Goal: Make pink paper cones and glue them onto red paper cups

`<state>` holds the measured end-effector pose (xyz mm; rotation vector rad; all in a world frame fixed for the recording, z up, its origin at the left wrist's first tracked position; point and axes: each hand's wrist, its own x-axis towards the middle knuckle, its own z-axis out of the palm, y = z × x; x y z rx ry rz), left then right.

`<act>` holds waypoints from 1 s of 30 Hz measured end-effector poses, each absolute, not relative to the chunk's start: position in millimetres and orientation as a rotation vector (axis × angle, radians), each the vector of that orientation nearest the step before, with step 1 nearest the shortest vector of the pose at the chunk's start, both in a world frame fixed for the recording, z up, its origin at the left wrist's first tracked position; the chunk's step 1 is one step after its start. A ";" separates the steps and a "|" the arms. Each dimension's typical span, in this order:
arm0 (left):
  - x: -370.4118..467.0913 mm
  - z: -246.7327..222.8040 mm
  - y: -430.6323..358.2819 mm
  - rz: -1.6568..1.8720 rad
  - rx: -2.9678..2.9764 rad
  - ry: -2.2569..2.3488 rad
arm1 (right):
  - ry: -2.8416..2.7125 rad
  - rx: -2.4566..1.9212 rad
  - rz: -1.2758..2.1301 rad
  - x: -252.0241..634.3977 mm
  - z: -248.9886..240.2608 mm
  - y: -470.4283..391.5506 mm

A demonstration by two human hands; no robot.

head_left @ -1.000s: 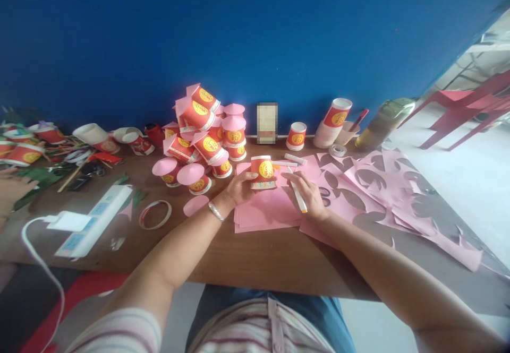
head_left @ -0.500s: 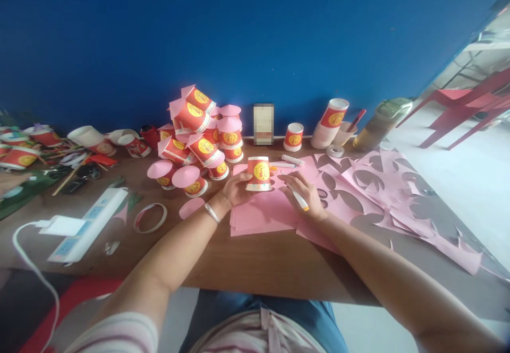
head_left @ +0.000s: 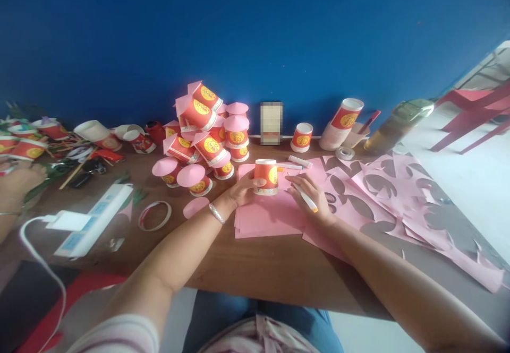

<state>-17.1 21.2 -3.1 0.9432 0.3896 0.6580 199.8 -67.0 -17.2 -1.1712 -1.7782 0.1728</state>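
Observation:
My left hand [head_left: 244, 189] grips a red paper cup [head_left: 263, 177] with a yellow round emblem, its white-edged wider rim facing down, over a stack of pink paper [head_left: 266, 217]. Just right of the cup, my right hand [head_left: 313, 196] is closed around a white marker [head_left: 306, 198] with an orange end pointing back toward me. The marker's front end lies near the fingertips, too small to make out. Behind the hands, more markers [head_left: 299, 162] rest on the pink paper. Left of them is a pile of similar cups [head_left: 210, 147] with pink cone tops.
A power strip [head_left: 93, 223] and tape roll [head_left: 154, 216] lie left. Cut pink sheets [head_left: 382, 194] cover the right side. Along the blue wall stand a single cup [head_left: 302, 138], stacked cups [head_left: 341, 122] and a bottle [head_left: 398, 125]. Another person's hand [head_left: 22, 183] shows at far left.
The cup in my left hand has turned, moving its emblem toward the right side. The view has shifted slightly left, and another person's hand shows more at the left edge.

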 end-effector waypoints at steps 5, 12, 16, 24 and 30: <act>-13.9 -0.4 16.0 0.649 1.005 0.394 | -1.767 -1.128 0.108 200.7 -19.1 -62.4; -12.7 -7.4 15.4 0.645 1.147 0.424 | -1.711 -1.206 0.095 197.7 -20.0 -61.6; -12.7 -9.8 16.0 0.635 1.144 0.428 | -1.731 -1.199 0.116 196.5 -18.5 -59.9; -9.4 -5.4 13.8 0.647 1.138 0.445 | -1.669 -1.204 0.195 197.0 -9.8 -60.7; -9.9 -3.2 11.5 0.660 1.159 0.500 | -1.603 -1.238 0.211 197.7 4.5 -66.9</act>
